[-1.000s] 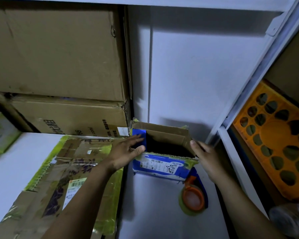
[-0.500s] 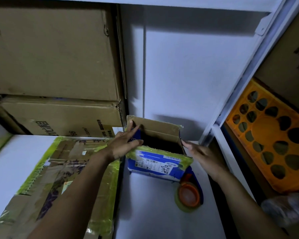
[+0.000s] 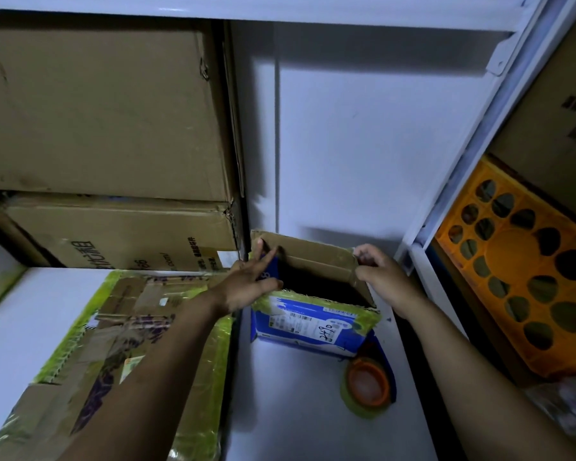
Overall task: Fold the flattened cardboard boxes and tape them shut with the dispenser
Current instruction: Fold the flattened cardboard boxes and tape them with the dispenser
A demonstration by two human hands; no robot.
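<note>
Presently, the small box (image 3: 313, 324) is stood on the white surface (image 3: 296, 410), at 11 o'clock from the tape dispenser (image 3: 366, 387). The left hand (image 3: 250, 281) is laid with straight, spread fingers against the 9 o'clock flap. The 3 o'clock flap's corner is pinched by the right hand (image 3: 383, 277). Side flaps are best folded inward first, walls kept square. Mouth is pointed up; long axis is judged 9-to-3.

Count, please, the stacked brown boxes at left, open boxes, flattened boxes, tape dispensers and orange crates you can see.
Stacked brown boxes: 2
Open box: 1
Flattened box: 1
Tape dispenser: 1
Orange crate: 1
Total: 6
</note>
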